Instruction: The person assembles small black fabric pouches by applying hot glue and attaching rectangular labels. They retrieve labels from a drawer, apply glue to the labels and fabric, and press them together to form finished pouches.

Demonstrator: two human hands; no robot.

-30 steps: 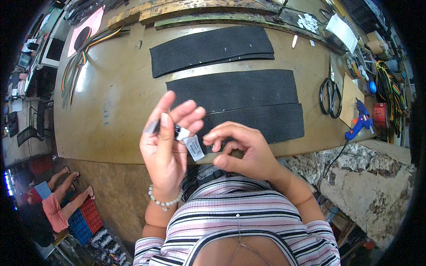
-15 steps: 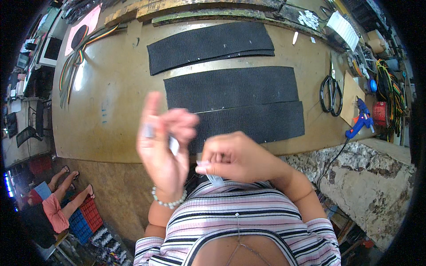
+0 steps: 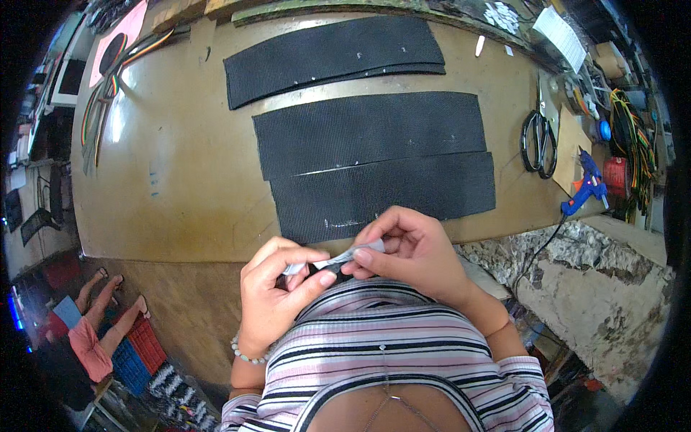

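Hands lowered, brown table (image 3: 180, 144), possibly workshop

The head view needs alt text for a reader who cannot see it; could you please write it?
Two hands, the left hand and right hand, pinch a small white strip between them at the near edge of a brown worktable. Three black textured sheets lie beyond; scissors and a blue glue gun lie to the right.

Left hand (image 3: 277, 299) curling palm-inward, thumb meeting forefinger, right hand (image 3: 410, 248) pinching fingertip-to-fingertip just beside it, wrists bending inward
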